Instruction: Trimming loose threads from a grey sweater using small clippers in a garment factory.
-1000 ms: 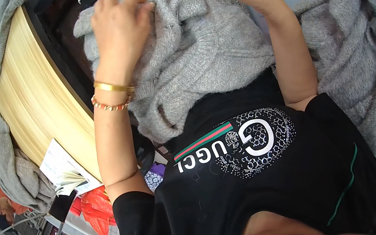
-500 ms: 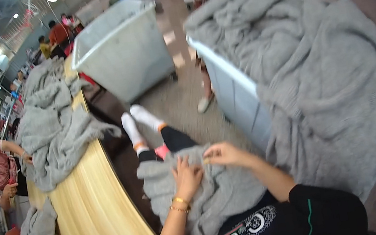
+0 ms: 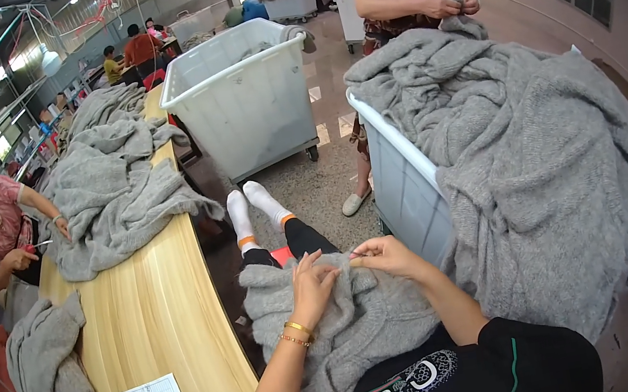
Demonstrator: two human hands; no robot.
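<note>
Both hands on the grey knit sweater (image 3: 351,318) spread across the lap at 6 o'clock, left hand (image 3: 310,284) pressing flat, right hand (image 3: 386,254) fingers pinching an edge, seemingly to keep it taut.

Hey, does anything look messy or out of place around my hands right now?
Nothing odd at the hands. The grey knitwear is heaped well above the white cart's rim on the right and spills down its side.
</note>
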